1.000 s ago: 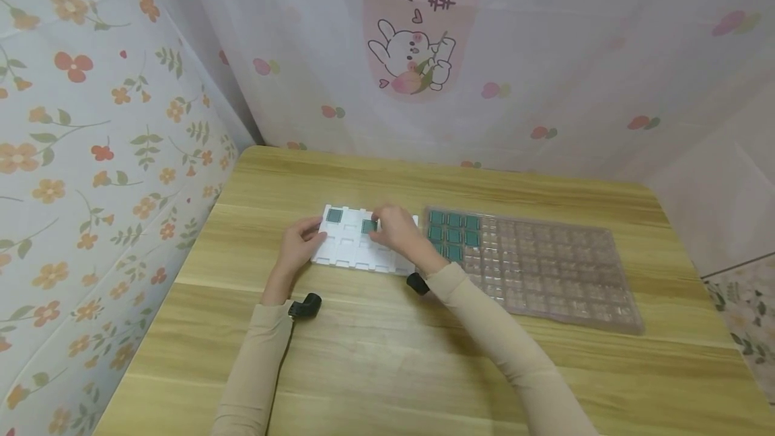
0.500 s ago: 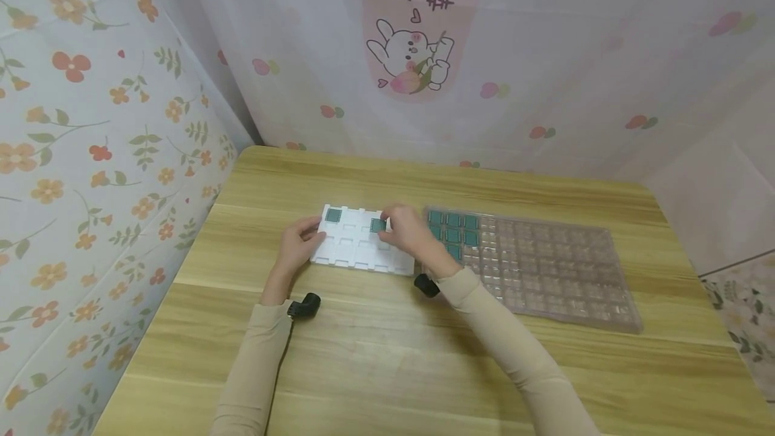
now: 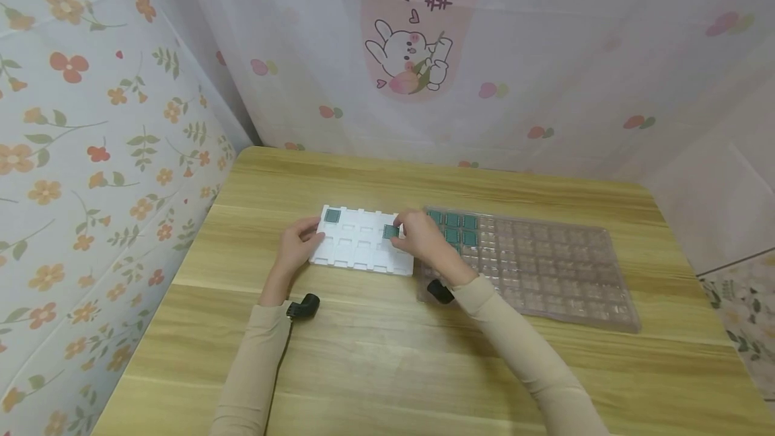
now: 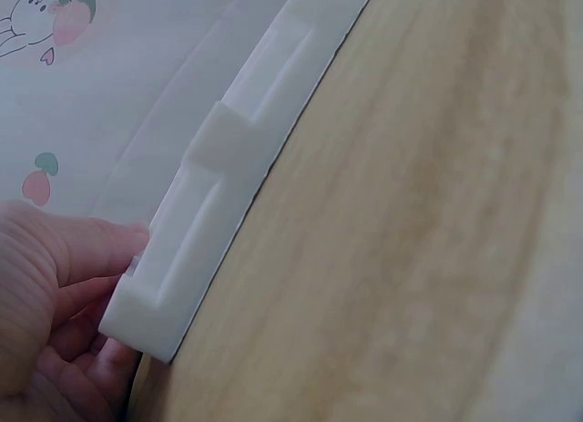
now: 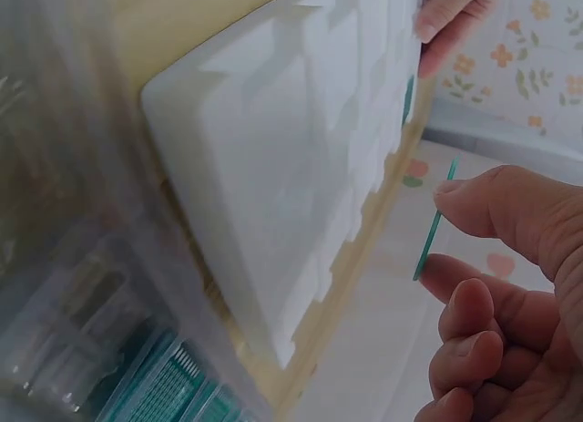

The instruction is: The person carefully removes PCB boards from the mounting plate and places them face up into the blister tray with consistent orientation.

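Observation:
My right hand [image 3: 420, 239] pinches a small thin green circuit board [image 5: 434, 226] by its edges, between thumb and forefinger. In the head view the board overlaps the upper right part of a white compartment tray [image 3: 345, 254]; the right wrist view shows it above the tray. My left hand [image 3: 298, 245] grips the tray's left end, thumb on the rim [image 4: 228, 139] and the other fingers curled below. One more green board [image 3: 332, 216] lies in the tray's upper left compartment.
A clear plastic blister tray [image 3: 557, 274] lies to the right, several green boards [image 3: 469, 222] in its left pockets. Black wrist cameras [image 3: 305, 306] sit on both wrists. Behind the wooden table [image 3: 357, 362] hangs a printed curtain [image 3: 502, 32].
My right hand has moved right along the white tray with the pinched green board, from the middle columns toward the right end. The left hand and tray have stayed put.

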`<state>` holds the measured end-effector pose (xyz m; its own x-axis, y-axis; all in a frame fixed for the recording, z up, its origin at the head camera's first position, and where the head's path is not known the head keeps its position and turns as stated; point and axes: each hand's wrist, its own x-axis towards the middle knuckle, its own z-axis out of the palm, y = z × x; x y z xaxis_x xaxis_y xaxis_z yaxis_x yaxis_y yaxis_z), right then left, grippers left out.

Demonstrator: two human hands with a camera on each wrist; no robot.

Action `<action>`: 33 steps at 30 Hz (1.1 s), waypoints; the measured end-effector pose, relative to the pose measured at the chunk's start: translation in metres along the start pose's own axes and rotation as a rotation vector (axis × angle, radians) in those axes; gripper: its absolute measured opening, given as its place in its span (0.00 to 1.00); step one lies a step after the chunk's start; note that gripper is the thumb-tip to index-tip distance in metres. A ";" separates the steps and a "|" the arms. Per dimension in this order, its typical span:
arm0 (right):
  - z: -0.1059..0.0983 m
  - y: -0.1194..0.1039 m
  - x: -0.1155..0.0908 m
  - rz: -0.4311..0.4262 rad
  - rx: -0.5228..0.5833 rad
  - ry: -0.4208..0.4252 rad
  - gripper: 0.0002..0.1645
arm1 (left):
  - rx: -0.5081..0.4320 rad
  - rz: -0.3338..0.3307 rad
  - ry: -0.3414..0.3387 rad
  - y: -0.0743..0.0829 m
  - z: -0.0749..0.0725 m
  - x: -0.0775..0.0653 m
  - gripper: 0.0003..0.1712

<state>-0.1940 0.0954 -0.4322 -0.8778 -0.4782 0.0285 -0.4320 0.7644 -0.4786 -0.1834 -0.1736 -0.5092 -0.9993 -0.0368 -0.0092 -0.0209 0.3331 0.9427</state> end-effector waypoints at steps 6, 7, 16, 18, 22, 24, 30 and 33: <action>-0.002 0.006 -0.005 0.004 -0.009 0.005 0.15 | 0.002 0.001 0.002 0.001 0.000 -0.001 0.23; -0.002 0.007 -0.006 0.009 -0.014 0.003 0.15 | 0.006 0.000 0.002 0.001 0.000 -0.001 0.23; -0.006 0.016 -0.015 0.013 -0.013 0.023 0.15 | 0.007 -0.002 -0.001 0.001 0.000 -0.001 0.23; -0.007 0.018 -0.018 0.013 0.009 0.025 0.14 | 0.007 -0.001 -0.001 0.001 0.000 -0.002 0.23; -0.010 0.023 -0.023 0.019 0.019 0.021 0.14 | 0.007 -0.003 0.005 0.001 0.000 -0.001 0.23; -0.011 0.025 -0.026 0.021 0.011 0.022 0.14 | 0.008 -0.003 0.008 0.002 0.001 -0.001 0.22; -0.015 0.032 -0.036 0.037 -0.013 0.027 0.14 | 0.014 0.004 0.012 0.002 0.001 -0.001 0.22; -0.017 0.035 -0.040 0.062 0.001 0.019 0.15 | 0.016 0.006 0.013 0.002 0.001 -0.002 0.22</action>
<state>-0.1775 0.1491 -0.4353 -0.9068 -0.4213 0.0156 -0.3762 0.7920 -0.4808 -0.1817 -0.1719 -0.5076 -0.9989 -0.0466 0.0007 -0.0156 0.3483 0.9373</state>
